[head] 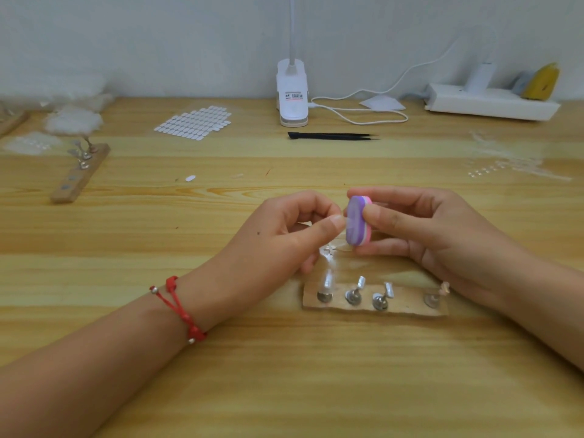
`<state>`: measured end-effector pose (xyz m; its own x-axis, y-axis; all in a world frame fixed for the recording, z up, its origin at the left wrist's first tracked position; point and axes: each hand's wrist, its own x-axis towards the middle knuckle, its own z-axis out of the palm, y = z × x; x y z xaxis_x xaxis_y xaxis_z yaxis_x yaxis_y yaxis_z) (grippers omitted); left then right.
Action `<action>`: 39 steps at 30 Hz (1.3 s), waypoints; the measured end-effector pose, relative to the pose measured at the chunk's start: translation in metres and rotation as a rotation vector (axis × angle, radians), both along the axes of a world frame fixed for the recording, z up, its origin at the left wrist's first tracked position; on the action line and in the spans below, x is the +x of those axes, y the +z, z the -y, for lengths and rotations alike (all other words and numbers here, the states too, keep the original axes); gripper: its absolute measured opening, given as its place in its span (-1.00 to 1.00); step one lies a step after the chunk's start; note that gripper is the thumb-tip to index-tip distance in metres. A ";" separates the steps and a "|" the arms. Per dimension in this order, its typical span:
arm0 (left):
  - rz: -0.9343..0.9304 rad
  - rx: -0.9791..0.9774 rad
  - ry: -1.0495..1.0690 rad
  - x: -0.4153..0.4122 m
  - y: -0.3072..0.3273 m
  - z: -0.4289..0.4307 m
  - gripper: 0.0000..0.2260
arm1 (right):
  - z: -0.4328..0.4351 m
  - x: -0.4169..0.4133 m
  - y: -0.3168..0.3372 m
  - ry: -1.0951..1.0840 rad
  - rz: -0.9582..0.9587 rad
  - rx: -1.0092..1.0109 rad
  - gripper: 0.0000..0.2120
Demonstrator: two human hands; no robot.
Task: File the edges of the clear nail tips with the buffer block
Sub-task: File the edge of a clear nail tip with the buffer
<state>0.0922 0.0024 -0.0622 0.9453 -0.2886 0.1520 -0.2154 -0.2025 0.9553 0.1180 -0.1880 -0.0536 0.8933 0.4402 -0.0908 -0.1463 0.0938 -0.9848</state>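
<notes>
Past a red bracelet (pixel 181 308), the left hand (pixel 278 229) pinches a clear tip (pixel 345 220) against the purple-pink block (pixel 357 221) gripped by the right hand (pixel 420 229), above the stand (pixel 373 306) on the bench (pixel 284 380); the lamp (pixel 292 74) label (pixel 296 96) is illegible.

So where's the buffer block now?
Head view, just right of centre: the right hand pinches the buffer block upright, over the far edge of the wooden peg stand; the left hand holds what looks like a clear nail tip against it.
</notes>
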 end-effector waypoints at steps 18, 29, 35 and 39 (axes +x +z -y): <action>-0.003 -0.025 0.014 0.000 0.000 0.001 -0.89 | 0.001 0.001 0.000 0.064 0.013 -0.027 -0.65; -0.014 -0.007 -0.010 0.000 0.002 0.002 -0.88 | 0.002 0.003 -0.001 -0.006 -0.003 0.020 -0.71; -0.017 -0.044 0.035 0.001 0.001 0.000 -0.87 | 0.000 0.000 -0.001 0.033 0.014 -0.013 -0.67; -0.012 0.026 -0.041 -0.001 0.001 0.002 -0.88 | 0.002 0.003 -0.003 -0.061 -0.015 0.077 -0.72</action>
<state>0.0908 0.0006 -0.0608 0.9344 -0.3306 0.1325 -0.2122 -0.2181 0.9526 0.1208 -0.1897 -0.0564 0.9174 0.3913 -0.0723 -0.1527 0.1785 -0.9720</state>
